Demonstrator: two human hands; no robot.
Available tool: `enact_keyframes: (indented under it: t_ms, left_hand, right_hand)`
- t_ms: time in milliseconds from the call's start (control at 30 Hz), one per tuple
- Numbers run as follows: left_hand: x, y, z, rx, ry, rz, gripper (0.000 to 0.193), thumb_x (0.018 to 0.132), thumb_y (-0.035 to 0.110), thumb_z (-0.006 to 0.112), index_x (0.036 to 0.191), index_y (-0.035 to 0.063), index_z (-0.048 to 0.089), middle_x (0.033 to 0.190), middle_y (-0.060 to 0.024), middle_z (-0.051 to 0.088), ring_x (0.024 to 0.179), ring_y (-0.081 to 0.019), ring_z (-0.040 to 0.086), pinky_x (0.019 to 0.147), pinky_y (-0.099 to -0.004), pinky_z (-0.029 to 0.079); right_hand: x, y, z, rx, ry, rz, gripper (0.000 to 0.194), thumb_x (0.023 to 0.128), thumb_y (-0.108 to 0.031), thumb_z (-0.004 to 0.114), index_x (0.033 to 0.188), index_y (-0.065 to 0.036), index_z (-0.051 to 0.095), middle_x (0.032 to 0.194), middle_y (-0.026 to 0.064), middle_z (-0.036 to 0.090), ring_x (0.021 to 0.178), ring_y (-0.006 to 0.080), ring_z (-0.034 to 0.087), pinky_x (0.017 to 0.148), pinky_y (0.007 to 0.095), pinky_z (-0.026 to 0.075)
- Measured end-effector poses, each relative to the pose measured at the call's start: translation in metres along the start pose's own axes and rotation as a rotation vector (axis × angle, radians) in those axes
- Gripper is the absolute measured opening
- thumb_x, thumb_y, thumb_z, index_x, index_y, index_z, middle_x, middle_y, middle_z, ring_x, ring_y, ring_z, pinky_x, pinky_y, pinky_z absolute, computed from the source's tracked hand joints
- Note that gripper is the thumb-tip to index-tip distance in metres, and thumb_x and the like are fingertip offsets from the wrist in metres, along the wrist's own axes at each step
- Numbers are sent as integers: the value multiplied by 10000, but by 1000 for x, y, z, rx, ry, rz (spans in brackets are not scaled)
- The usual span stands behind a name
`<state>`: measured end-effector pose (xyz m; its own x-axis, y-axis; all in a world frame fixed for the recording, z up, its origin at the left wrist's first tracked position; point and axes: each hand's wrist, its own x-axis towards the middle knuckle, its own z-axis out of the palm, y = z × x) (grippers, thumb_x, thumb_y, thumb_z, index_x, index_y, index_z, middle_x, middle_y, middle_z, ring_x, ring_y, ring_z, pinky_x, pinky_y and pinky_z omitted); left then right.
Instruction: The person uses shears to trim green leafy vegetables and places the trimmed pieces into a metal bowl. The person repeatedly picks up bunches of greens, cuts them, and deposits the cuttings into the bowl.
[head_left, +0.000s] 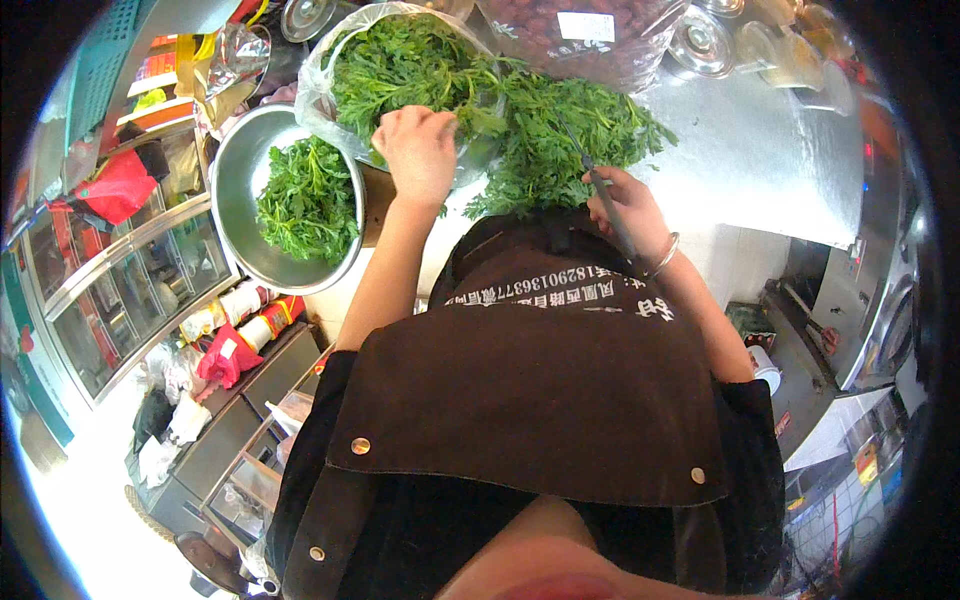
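Note:
Leafy greens (405, 64) fill a clear plastic bag (319, 90) at the top centre. My left hand (420, 154) is at the near edge of these leaves with its fingers curled; whether it grips any is hidden. My right hand (630, 206) holds a long thin tool with a dark handle (615, 217), perhaps a knife or scissors, its narrow metal end reaching into a loose pile of the same greens (555, 135) on the metal worktop (750, 150). To the left, a round steel basin (225, 195) holds more greens (311, 202).
A large clear bag of dark red fruit (525, 37) lies behind the greens. Glass lids (701, 41) and several jars (795, 56) stand at the back right. A glass-fronted display case (135, 285) is on the left, above wrapped goods (229, 356).

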<state>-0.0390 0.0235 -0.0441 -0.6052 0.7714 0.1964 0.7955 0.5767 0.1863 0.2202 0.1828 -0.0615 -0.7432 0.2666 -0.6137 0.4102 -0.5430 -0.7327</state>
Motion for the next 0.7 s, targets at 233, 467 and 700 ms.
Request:
enact_keyframes:
  t_ms: [233,467,700]
  left_hand:
    - [-4,-2,-52,-1902,-249,-637,188,944,-26,543,1114,45,579,1081,-55,604,981,-189,597,909,-302,461]
    - [-8,28,-40,-1970,-516,-674,258,901,-60,563,1138,40,551,1130,-62,586,1060,-202,576,957,-352,459]
    - [-19,53,-15,-1287,-427,-370,145,951,14,555,1082,48,607,1031,-20,612,952,-116,566,850,-252,443]
  right_hand:
    - [-8,-19,-2,30,-384,-74,366,882,-103,626,1231,-29,542,770,-10,572,664,70,509,596,217,414]
    - [-12,-30,-6,85,-477,-105,372,885,-112,621,1239,-38,535,767,3,581,679,74,538,605,212,437]
    - [-21,-30,-13,-21,-292,-22,316,880,-92,618,1186,-16,590,745,29,621,594,79,557,541,219,459]
